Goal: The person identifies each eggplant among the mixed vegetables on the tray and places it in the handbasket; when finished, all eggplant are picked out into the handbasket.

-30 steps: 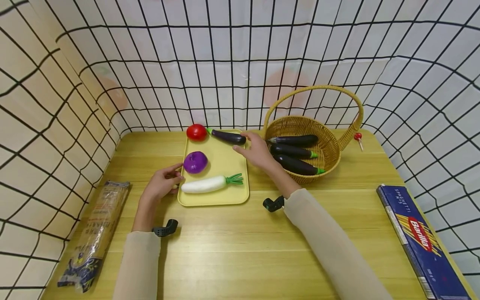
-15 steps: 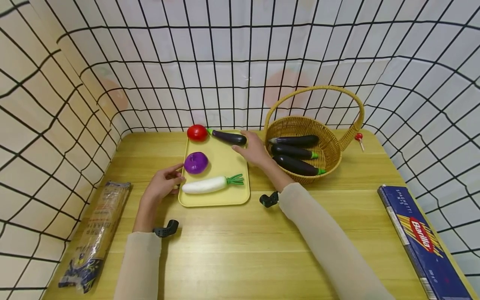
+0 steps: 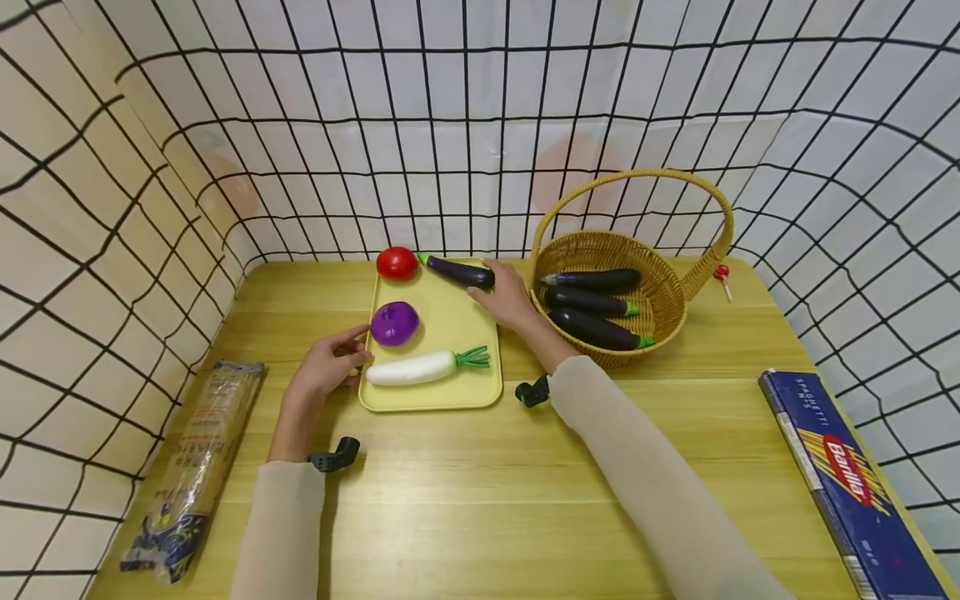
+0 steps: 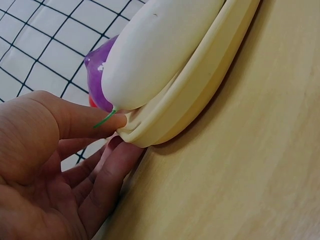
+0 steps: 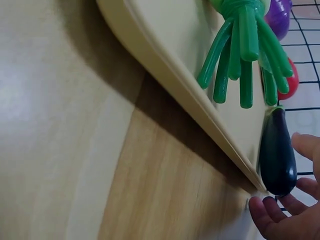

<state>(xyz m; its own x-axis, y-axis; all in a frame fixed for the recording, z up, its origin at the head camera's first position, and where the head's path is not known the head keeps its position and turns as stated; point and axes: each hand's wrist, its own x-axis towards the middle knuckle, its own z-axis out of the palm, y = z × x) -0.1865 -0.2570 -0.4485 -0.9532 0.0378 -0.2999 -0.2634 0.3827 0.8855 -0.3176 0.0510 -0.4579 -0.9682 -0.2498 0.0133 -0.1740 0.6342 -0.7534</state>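
Note:
My left hand [image 3: 324, 371] is at the left rim of the yellow tray [image 3: 442, 400], pinching its corner, thumb on top and fingers below. On the tray lie a white radish [image 3: 412, 368] with green leaves, a purple onion-shaped vegetable [image 3: 393, 323], a red tomato [image 3: 397, 263] and a dark eggplant [image 3: 457, 272]. Around the blunt end of that eggplant is my right hand [image 3: 510, 296]. In the right wrist view, its thumb [image 5: 304, 144] is close beside the eggplant and its fingers [image 5: 272, 212] spread below the end, by the tray's corner, with a wide gap between.
A wicker basket [image 3: 660, 321] with a tall handle holds several eggplants, right of the tray. A red lollipop [image 3: 722, 279] lies beyond it. A blue Barilla spaghetti box [image 3: 847, 483] lies at the right, a clear noodle packet [image 3: 198, 458] at the left. Black grid-lined walls surround the table.
My right wrist and forearm have swung slightly left, while the right fingers stay around the eggplant's end. The left hand keeps its hold on the tray. The whole view shifts slightly.

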